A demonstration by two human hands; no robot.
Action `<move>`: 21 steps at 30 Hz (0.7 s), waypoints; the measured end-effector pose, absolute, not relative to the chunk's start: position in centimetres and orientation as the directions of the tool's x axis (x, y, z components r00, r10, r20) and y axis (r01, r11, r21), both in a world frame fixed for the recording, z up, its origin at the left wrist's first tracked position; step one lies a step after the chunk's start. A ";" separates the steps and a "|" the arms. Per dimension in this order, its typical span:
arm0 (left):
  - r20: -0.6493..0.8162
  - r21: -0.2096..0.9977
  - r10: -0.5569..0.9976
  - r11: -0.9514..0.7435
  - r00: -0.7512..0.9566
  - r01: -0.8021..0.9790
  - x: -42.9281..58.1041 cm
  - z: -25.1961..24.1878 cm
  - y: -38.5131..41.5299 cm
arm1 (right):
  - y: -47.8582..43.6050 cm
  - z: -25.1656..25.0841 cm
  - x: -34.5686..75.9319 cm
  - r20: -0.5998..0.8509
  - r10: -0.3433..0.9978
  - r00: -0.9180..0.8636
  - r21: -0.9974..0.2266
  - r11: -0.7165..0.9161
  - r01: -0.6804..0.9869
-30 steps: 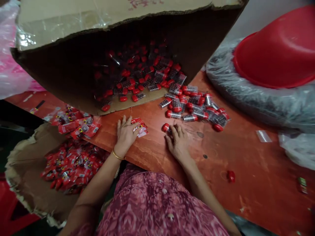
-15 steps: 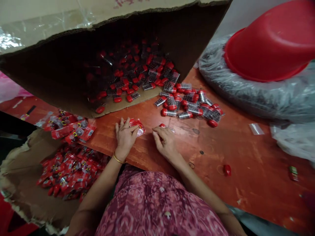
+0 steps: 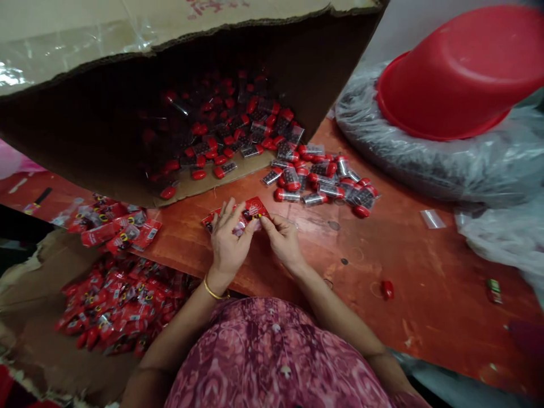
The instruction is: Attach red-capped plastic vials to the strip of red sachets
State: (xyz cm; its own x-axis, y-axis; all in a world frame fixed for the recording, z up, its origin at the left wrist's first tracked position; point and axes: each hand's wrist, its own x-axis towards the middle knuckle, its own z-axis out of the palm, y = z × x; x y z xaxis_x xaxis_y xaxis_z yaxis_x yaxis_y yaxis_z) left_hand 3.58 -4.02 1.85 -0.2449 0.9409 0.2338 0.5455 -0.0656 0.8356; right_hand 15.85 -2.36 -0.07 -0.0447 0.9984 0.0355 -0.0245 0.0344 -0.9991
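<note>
Your fingers meet on one red packet (image 3: 250,211), held just above the table (image 3: 425,272): your left hand (image 3: 228,241) grips its near-left side, your right hand (image 3: 284,241) pinches its right edge. Right of them lie loose red-capped vials (image 3: 323,181).

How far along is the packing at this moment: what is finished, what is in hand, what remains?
Done: filled red packets lie heaped in the low carton, with more on the table edge. In hand: the left hand and right hand both hold one red packet between them. Left: many loose red-capped vials spill from the tipped box across the table.
</note>
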 end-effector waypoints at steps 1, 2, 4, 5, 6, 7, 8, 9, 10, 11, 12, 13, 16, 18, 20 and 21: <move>0.155 0.893 0.952 -0.020 -0.264 0.449 3.9 1.7 -4.2 | -2.4 -0.1 15.9 0.050 0.999 -0.013 -0.999 0.050 0.004; 0.057 0.942 0.965 0.033 -0.257 0.334 4.1 1.6 -4.5 | -2.5 -0.2 16.0 0.076 0.997 0.017 -0.996 0.075 0.042; -0.141 0.983 0.974 0.159 -0.178 0.090 4.6 1.4 -4.9 | -2.8 -0.4 16.2 0.141 0.989 0.052 -0.983 0.134 0.124; -0.214 0.977 0.967 0.214 -0.141 -0.016 4.8 1.4 -5.1 | -3.0 -0.6 16.1 0.171 0.984 0.056 -0.974 0.160 0.159; -0.270 0.960 0.955 0.257 -0.122 -0.106 5.0 1.4 -5.3 | -3.2 -0.7 16.1 0.196 0.979 0.052 -0.964 0.183 0.190; -0.314 0.940 0.941 0.289 -0.126 -0.183 5.1 1.5 -5.4 | -3.4 -0.8 16.0 0.220 0.974 0.044 -0.954 0.206 0.218; -0.352 0.918 0.926 0.312 -0.140 -0.245 5.2 1.7 -5.5 | -3.6 -0.9 15.8 0.244 0.969 0.032 -0.943 0.229 0.243; -0.385 0.897 0.911 0.332 -0.148 -0.291 5.2 1.8 -5.6 | -3.8 -0.9 15.7 0.266 0.964 0.019 -0.931 0.252 0.264; -0.415 0.880 0.897 0.352 -0.153 -0.319 5.2 1.9 -5.6 | -4.0 -0.9 15.5 0.288 0.958 0.001 -0.919 0.276 0.280; -0.442 0.865 0.883 0.374 -0.155 -0.334 5.0 2.0 -5.5 | -4.2 -0.9 15.3 0.306 0.952 -0.017 -0.910 0.298 0.289; -0.464 0.855 0.871 0.393 -0.161 -0.339 4.9 2.1 -5.4 | -4.3 -0.9 15.1 0.314 0.949 -0.037 -0.905 0.311 0.290; -0.479 0.849 0.861 0.405 -0.172 -0.339 4.6 2.1 -5.3 | -4.5 -0.9 15.1 0.313 0.948 -0.064 -0.904 0.318 0.287; -0.485 0.845 0.848 0.392 -0.214 -0.363 3.9 2.1 -4.9 | -4.6 -0.8 16.0 0.295 0.944 -0.147 -0.888 0.328 0.322; -0.474 0.846 0.845 0.360 -0.246 -0.393 3.5 2.2 -4.5 | -4.3 -0.8 17.8 0.312 0.936 -0.166 -0.824 0.353 0.443; -0.479 0.839 0.834 0.344 -0.273 -0.421 3.2 2.5 -4.2 | -3.9 -1.1 20.1 0.331 0.929 -0.166 -0.691 0.358 0.627; -0.492 0.830 0.826 0.350 -0.275 -0.434 3.2 2.6 -4.0 | -3.6 -1.3 21.3 0.313 0.934 -0.173 -0.609 0.337 0.718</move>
State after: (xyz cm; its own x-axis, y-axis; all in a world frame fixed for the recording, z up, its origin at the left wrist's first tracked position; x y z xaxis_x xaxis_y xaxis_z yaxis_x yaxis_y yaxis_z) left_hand 3.19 -4.02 2.60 -0.2751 0.8262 -0.4917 -0.4336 0.3498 0.8304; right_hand 21.30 -3.63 -1.29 -0.1730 0.9340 0.3126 0.7183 0.3368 -0.6088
